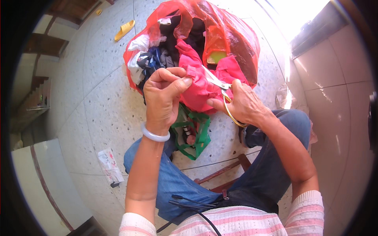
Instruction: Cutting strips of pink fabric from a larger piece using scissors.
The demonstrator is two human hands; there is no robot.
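Note:
My left hand [167,92] pinches the edge of a bright pink cloth [197,92] between thumb and fingers. Closed around the gold handles of a pair of scissors [225,88], my right hand [246,103] keeps the silver blades pointing up and left against the cloth. How far the blades are apart is hard to tell. Behind, the pink cloth trails into a large red plastic bag [240,43] full of dark, white and blue fabrics. Below the cloth, between my knees, stands a green bag [201,143] with small items inside.
A yellow slipper [125,30] lies on the speckled tile floor [104,102] at the far left. Nearer on the left is a white packet with red marks [110,167]. Part of a wooden stool [220,177] shows between my legs. A tiled wall [334,98] rises on the right.

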